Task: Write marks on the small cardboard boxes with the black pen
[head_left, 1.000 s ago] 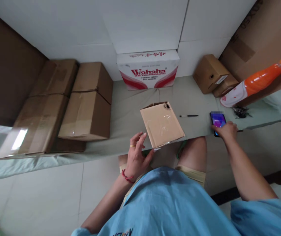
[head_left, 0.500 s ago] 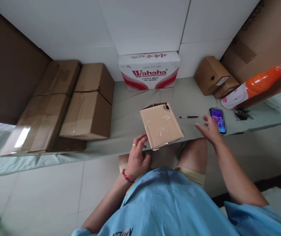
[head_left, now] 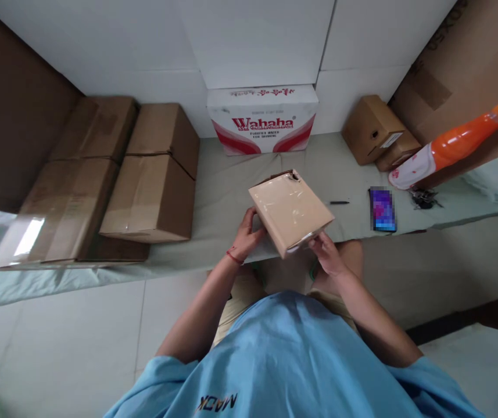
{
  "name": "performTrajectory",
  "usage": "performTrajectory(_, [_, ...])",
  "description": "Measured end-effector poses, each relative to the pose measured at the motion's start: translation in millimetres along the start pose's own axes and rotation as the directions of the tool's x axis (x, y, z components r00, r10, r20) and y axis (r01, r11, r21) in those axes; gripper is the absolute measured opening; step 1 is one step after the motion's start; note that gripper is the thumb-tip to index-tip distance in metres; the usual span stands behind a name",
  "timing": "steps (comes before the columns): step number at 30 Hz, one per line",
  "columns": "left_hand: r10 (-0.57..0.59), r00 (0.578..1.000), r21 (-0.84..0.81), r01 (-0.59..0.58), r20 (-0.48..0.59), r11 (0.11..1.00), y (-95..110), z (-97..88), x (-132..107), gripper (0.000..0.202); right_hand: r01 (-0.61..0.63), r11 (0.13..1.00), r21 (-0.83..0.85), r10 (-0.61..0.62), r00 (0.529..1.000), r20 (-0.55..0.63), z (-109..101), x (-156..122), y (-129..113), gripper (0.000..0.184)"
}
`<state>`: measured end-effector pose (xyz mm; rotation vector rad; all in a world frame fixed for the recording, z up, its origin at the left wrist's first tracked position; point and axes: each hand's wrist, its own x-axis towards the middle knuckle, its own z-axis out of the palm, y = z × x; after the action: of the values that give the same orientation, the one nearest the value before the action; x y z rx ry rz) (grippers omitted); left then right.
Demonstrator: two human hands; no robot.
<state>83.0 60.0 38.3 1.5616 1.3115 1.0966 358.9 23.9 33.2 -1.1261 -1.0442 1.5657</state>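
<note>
A small cardboard box point(head_left: 292, 212) with clear tape over its top sits at the table's front edge, turned at an angle. Its far corner has a torn, dark hole. My left hand point(head_left: 249, 235), with a red string bracelet on the wrist, is closed against the box's left side; some of its fingers are hidden. At the near right corner, my right hand point(head_left: 328, 253) grips the same box, its fingertips partly under the edge. Just right of the box lies a black pen point(head_left: 340, 202), partly covered by it from this view.
Larger cardboard boxes point(head_left: 144, 191) stand at left on the cloth-covered table point(head_left: 222, 183). A Wahaba-style white and red carton point(head_left: 264, 125) is against the back wall. Rightward are a phone point(head_left: 382, 210), keys point(head_left: 423, 199), an orange-and-white bottle point(head_left: 453, 145) and smaller boxes point(head_left: 373, 130).
My right hand has come left from beside the phone to the box's near right corner. My left hand has shifted up along its left side. The box has turned slightly and moved right.
</note>
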Motion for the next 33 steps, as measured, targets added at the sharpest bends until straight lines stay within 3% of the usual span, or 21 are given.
performTrajectory(2, [0.003, 0.999, -0.026, -0.002, 0.043, 1.000, 10, -4.4, -9, 0.055, -0.029, 0.992, 0.123, 0.039, 0.996, -0.081, -7, -2, 3, 0.069])
performTrajectory(4, [0.003, 0.994, -0.056, 0.003, 0.106, 0.998, 24, -4.3, -23, 0.054, -0.089, 0.975, 0.202, 0.108, 0.990, -0.088, -15, -3, 6, 0.066])
performTrajectory(7, [-0.065, 0.987, -0.117, 0.082, 0.145, 0.990, 40, 7.0, -44, 0.077, -0.215, 0.909, 0.358, 0.244, 0.969, -0.038, -18, -5, 12, 0.058])
performTrajectory(11, [-0.218, 0.969, -0.279, 0.243, 0.119, 0.929, 45, 17.4, -61, 0.101, -0.207, 0.846, 0.492, 0.252, 0.967, -0.026, -13, -4, 18, 0.046])
performTrajectory(15, [-0.213, 0.951, -0.416, 0.292, 0.226, 0.861, 46, 1.2, -65, 0.099, -0.249, 0.889, 0.384, 0.239, 0.968, 0.074, -10, 3, 18, 0.054])
performTrajectory(19, [-0.120, 0.968, -0.436, 0.207, 0.219, 0.875, 49, -9.8, -67, 0.097, -0.208, 0.958, 0.199, 0.189, 0.976, 0.113, -2, 11, 16, 0.064])
performTrajectory(23, [-0.112, 0.992, -0.369, 0.127, 0.064, 0.921, 51, -6.2, -72, 0.102, -0.093, 0.996, -0.017, 0.094, 0.986, 0.135, 10, 21, 13, 0.070])
performTrajectory(26, [-0.122, 0.983, -0.206, 0.093, -0.134, 0.974, 66, -16.6, -72, 0.099, 0.018, 0.989, -0.148, -0.007, 0.997, 0.075, 5, 36, 12, 0.048])
performTrajectory(28, [-0.053, 0.960, -0.038, 0.044, -0.274, 0.998, 86, -35.9, -68, 0.097, 0.185, 0.892, -0.413, -0.189, 0.981, 0.030, -4, 46, 14, 0.035])
performTrajectory(31, [0.169, 0.890, 0.269, -0.054, -0.425, 0.962, 125, -84.0, -54, 0.088, 0.333, 0.532, -0.778, -0.445, 0.892, 0.078, -16, 55, 21, 0.028])
performTrajectory(33, [0.336, 0.806, 0.427, -0.115, -0.488, 0.897, 151, -127.6, -40, 0.087, 0.352, 0.380, -0.856, -0.500, 0.856, 0.130, -19, 55, 26, 0.025])
